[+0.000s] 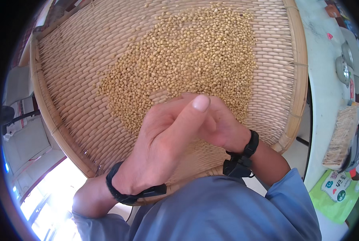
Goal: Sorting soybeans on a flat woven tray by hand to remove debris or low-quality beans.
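Pale yellow soybeans lie in a broad spread on a large woven bamboo winnowing tray with a bound bamboo rim. Over the near edge of the beans, my left hand crosses in front of my right hand, thumb raised. The two hands meet or overlap; the left one covers most of the right fingers. Whether either hand holds beans is hidden. Black straps with small dark devices circle both wrists. A darker speck shows among the beans at the far right.
Along the right runs a pale table bearing a metal bowl, a bundle of thin light-brown sticks or strips and a green plastic packet with writing. Grey boxlike objects stand beyond the tray's left rim.
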